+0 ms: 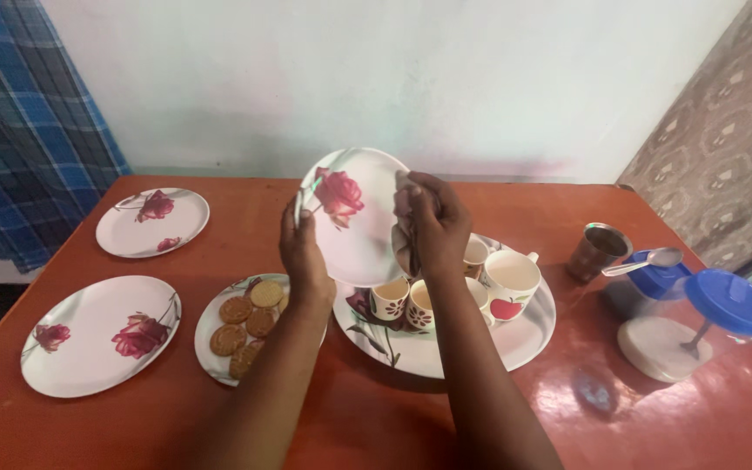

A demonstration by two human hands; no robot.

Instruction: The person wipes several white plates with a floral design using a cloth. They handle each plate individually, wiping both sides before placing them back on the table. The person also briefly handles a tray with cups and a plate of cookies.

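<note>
**Plate held up mid-wipe, two more plates lying bare**

Left hand (304, 252) holds a white plate w/ rose print (354, 213) by its left rim, tilted up off the surface, face toward the camera. Grip is closed on the edge: fingers behind, thumb in front. Right hand (433, 228) presses a bunched pale cloth (404, 233) against the plate's right side; fingers curled tight round the cloth, so that grip is closed too.

Progress, judged from how things lie: the wipe looks underway, not finished. The cloth sits at the right part of the plate; can't tell whether the rest of the face has been gone over. The plate is held above the big tray plate (446, 348), which carries several cups (510, 280), some w/ flower print, one w/ an apple.

Two more rose plates, a near one (100, 335) and a far one (152, 223), lie flat on the left of the red-brown surface (376, 418), bare, well apart from both hands. Can't tell if they've been wiped. A smaller plate of biscuits (241, 329) sits just below the left wrist.

On the right: a steel tumbler (598, 251), a spoon (646, 261) resting over a blue-lidded jar (681, 322), a 2nd blue lid beside it. None touched.
</note>
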